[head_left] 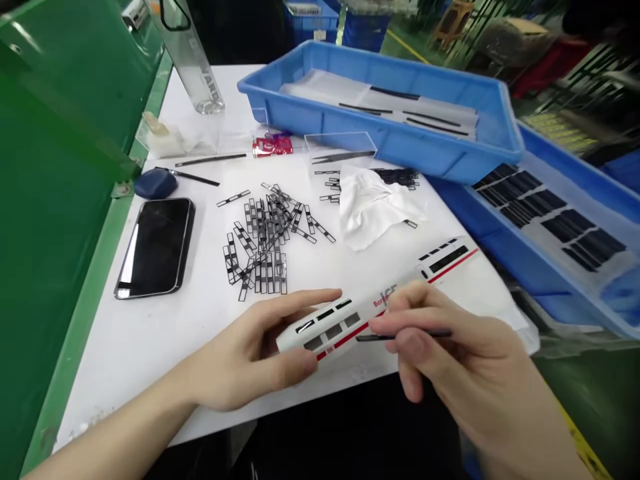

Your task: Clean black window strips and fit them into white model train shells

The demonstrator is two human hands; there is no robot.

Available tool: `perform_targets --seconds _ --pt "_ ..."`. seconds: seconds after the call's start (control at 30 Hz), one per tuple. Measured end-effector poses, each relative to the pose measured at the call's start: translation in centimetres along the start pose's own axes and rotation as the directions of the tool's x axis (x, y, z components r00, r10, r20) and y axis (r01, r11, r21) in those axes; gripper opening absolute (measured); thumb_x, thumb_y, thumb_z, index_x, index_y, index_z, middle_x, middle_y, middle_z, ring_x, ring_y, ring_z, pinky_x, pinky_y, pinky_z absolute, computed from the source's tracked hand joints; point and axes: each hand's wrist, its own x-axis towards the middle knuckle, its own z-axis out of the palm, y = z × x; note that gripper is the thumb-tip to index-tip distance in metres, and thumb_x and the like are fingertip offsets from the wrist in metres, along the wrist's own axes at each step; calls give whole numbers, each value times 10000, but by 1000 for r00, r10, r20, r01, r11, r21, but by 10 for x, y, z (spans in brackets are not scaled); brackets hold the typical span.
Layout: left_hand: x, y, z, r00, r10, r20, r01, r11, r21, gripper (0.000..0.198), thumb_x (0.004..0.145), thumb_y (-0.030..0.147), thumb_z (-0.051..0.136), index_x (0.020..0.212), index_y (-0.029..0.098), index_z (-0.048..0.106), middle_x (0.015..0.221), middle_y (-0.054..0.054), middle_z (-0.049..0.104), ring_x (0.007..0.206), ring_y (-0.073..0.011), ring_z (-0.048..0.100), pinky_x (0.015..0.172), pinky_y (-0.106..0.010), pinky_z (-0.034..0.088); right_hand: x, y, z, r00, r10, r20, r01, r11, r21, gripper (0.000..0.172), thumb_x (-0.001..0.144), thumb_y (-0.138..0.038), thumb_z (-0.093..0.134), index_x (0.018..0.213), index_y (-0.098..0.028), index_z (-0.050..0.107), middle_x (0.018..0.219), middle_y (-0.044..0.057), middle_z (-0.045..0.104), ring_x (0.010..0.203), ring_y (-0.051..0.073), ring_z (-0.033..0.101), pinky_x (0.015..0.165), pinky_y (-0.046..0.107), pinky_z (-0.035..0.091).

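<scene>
My left hand [250, 357] is closed round the near left end of a white model train car body [367, 303], with thumb and fingers on either side. The car has a red stripe, dark windows and grey lettering, and lies slanted toward the right. In my right hand [450, 353] are slim black tweezers [375, 338], pinched between thumb and fingers, their tip beside the red stripe. Its fingers partly cover the car's middle. Beyond the car lies a loose heap of small black-framed window strips [270, 230] on the white table [200, 353].
A phone [157, 247] and dark blue pouch [155, 183] lie left. Behind are a clear bottle [193, 60], a red packet [273, 146] and a clear box [340, 143]. A white cloth [373, 207] covers more strips. Blue bins [390, 137] stand at the back and right.
</scene>
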Motion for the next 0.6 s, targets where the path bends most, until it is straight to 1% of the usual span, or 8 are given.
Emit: perform_targets --seconds 0.07,0.17,0.27,0.33,0.43,0.47,0.53,0.6 --pt "-3 -2 0 1000 2 -8 -2 1000 28 542 950 260 711 1451 435 601 1467 29 644 1334 -263 610 1093 -318 511 -1 -2 8 996 -22 -81 15 995 -94 120 938 -350 757 1041 -368 816 862 0 766 480 79 647 452 172 548" --pt "-7 -3 -1 999 2 -49 4 992 126 541 945 279 708 1446 455 604 1483 44 629 1369 -279 580 1113 -324 495 0 0 19 986 -23 -164 -9 982 -190 97 883 -336 815 968 -381 804 723 -38 747 512 98 671 489 152 574" --pt "-8 -2 -2 999 -22 -30 26 990 139 533 948 306 700 1451 450 600 1439 46 662 1309 -289 625 1052 -318 538 0 4 26 965 -7 -261 -39 985 -170 204 797 -364 887 966 -353 773 744 -27 758 497 126 669 422 174 561" --pt "-8 -1 -2 999 -32 -6 32 990 134 534 955 305 685 1463 440 590 1431 47 669 1294 -304 636 976 -306 576 -1 6 26 952 -8 -307 -50 983 -179 203 768 -382 908 903 -329 766 752 -15 761 472 128 645 397 189 545" --pt "-8 0 -1 1000 -27 -10 29 984 175 514 983 293 636 1474 435 580 1469 63 643 1305 -319 631 889 -291 600 -2 6 23 972 -21 -236 -46 961 -274 108 826 -421 860 860 -343 793 643 -31 723 397 93 544 381 184 505" --pt "-8 0 -1 999 -25 -21 29 980 195 501 995 293 617 1475 430 581 1476 67 637 1309 -317 629 887 -292 599 -2 6 22 981 -24 -194 -36 954 -298 83 846 -429 843 877 -365 801 628 -40 714 408 92 546 391 179 505" --pt "-8 0 0 999 -15 -41 24 972 233 481 1011 296 584 1478 411 585 1482 69 632 1318 -312 624 919 -304 593 -1 4 19 989 -49 -137 2 946 -324 32 875 -426 816 895 -407 800 682 -50 732 513 110 627 444 172 532" --pt "-8 0 1 999 -6 -54 20 965 261 471 1019 302 569 1481 396 587 1478 69 635 1331 -304 616 992 -322 570 1 3 17 990 -85 -113 40 935 -352 45 882 -399 814 904 -431 791 828 -59 775 700 140 718 531 176 577"
